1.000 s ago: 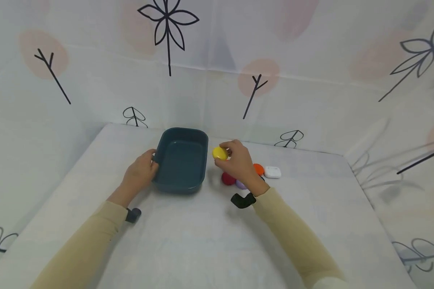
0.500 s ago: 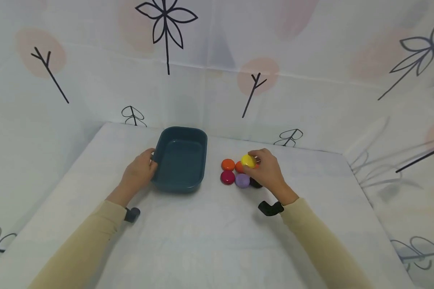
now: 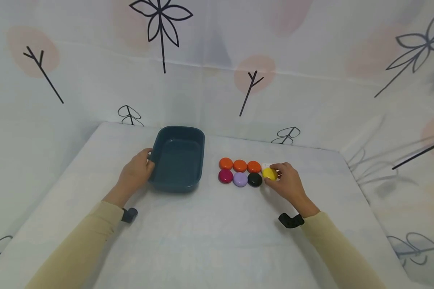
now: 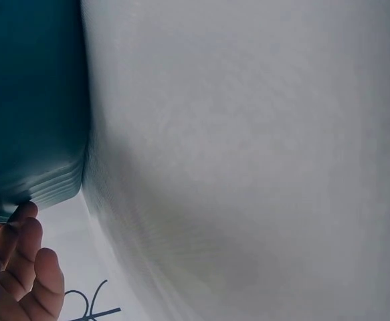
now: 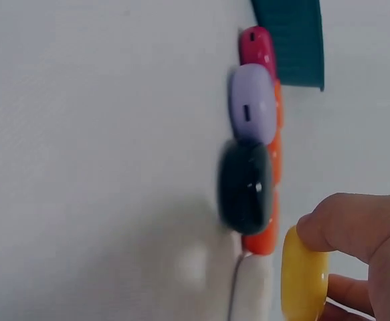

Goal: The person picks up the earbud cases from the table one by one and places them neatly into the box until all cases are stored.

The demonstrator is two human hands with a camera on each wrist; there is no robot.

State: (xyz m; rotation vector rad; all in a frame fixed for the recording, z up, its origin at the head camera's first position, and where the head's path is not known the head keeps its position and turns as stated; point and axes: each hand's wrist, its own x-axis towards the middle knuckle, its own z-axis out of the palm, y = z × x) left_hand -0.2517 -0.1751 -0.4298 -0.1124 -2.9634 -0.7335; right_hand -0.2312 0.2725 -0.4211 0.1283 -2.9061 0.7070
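Note:
My right hand (image 3: 288, 185) pinches a glossy yellow disc (image 3: 269, 174) between thumb and fingers, at the right end of two short rows of similar discs. In the right wrist view the yellow disc (image 5: 304, 274) stands on edge in the grip. The near row has a crimson disc (image 3: 226, 176), a lilac disc (image 3: 240, 179) and a black disc (image 3: 254, 179). Three orange discs (image 3: 240, 165) form the far row. A white rounded case (image 3: 265, 165) is partly hidden behind the yellow disc. My left hand (image 3: 134, 170) grips the left rim of a dark teal tray (image 3: 177, 188).
The tray stands left of the discs on a white-covered table (image 3: 188, 245). Patterned cloth (image 3: 209, 92) hangs behind the table and at its sides. Small slots show on the sides of the crimson and lilac discs in the right wrist view.
The right hand has carried the yellow disc rightward from beside the tray, across the rows, to their right end, uncovering the other discs. My left hand keeps its grip on the tray.

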